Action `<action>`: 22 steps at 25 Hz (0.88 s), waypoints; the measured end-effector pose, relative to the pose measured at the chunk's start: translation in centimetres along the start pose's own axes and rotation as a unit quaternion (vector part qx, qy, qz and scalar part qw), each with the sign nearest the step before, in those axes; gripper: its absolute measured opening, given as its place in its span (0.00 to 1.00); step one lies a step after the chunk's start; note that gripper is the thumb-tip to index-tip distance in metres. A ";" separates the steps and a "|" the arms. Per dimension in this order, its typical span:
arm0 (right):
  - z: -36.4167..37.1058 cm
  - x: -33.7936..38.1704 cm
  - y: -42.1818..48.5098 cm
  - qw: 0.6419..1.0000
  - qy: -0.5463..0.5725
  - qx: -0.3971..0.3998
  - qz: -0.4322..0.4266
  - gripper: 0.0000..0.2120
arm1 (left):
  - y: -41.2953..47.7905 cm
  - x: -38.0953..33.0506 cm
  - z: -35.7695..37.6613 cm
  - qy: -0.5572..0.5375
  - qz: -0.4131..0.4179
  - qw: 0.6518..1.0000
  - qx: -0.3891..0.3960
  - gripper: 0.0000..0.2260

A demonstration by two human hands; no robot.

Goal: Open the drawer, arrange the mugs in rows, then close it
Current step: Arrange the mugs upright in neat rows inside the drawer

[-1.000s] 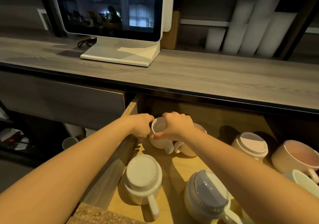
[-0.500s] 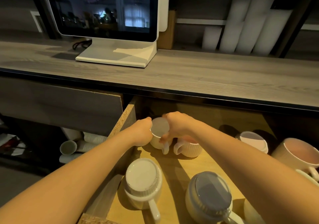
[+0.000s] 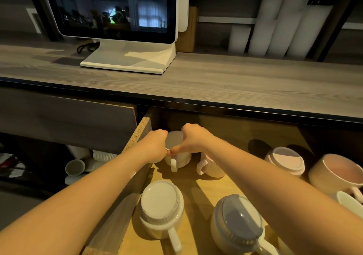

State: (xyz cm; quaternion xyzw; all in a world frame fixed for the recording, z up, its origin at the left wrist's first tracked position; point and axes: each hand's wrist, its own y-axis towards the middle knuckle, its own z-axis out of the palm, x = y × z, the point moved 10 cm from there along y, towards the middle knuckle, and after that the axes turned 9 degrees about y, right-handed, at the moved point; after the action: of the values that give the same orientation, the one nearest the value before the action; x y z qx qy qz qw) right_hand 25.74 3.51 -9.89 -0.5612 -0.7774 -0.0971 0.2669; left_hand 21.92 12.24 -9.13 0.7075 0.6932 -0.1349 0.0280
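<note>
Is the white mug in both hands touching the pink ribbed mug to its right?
Apart. The head view shows a dark strip of drawer floor between the white mug and the pink ribbed mug.

The right forearm (image 3: 245, 164) hides most of a ribbed pink mug (image 3: 211, 169); its rim is unseen.

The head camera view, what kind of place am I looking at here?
Probably a café or shop service counter. A white touchscreen terminal on a stand sits on the grey wood-grain countertop, tall sleeves of white disposable cups lean behind it, and the open wooden drawer holds many ceramic mugs.
</note>
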 end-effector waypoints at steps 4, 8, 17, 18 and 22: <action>0.3 -0.1 -0.6 1.000 0.005 0.012 -0.006 0.23 | -0.1 -0.2 0.1 0.011 -0.001 1.000 0.003 0.22; -1.5 -0.1 -1.9 0.999 -0.014 0.017 -0.029 0.27 | -0.7 -1.0 0.5 0.017 0.002 1.000 0.016 0.22; -4.6 -5.9 -4.6 0.985 -0.121 0.005 0.121 0.30 | 1.3 -5.0 0.2 0.123 0.033 0.989 0.073 0.29; -4.4 -5.8 -4.5 0.983 -0.137 -0.003 0.119 0.32 | 1.6 -5.1 0.5 0.133 0.027 0.987 0.081 0.28; -3.9 -5.5 -4.2 0.979 -0.171 -0.008 0.112 0.32 | 2.1 -4.8 1.2 0.137 0.015 0.988 0.067 0.30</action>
State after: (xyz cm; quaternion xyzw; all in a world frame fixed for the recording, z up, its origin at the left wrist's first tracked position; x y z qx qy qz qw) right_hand 24.24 -4.22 -8.90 -0.6551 -0.7430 0.0240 0.1347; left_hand 23.82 7.22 -9.51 0.7301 0.6689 -0.0825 -0.1129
